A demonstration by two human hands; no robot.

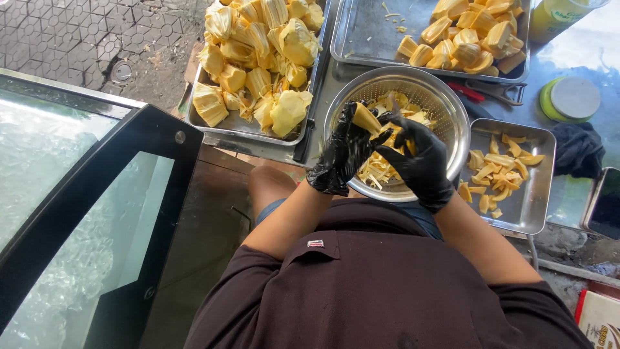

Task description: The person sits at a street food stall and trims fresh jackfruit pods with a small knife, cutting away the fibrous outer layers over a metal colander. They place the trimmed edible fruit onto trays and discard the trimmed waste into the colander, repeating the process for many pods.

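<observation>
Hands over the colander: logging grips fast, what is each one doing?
Left hand: closed on the yellow fruit piece.
Right hand: fingers pinching the same fruit piece.

We take the colander (445, 110) as our landmark, at the near edge of the worktop. Both our hands meet over it, left hand (342, 155) beside right hand (420, 161), with a fruit pod (367, 118) between them. Left of the colander lies a tray of uncut fruit chunks (200, 113). Behind it sits a tray of cleaned pods (361, 39). Right of it rests a small tray of strips (533, 216). Scissors (494, 92) lie just behind-right.
</observation>
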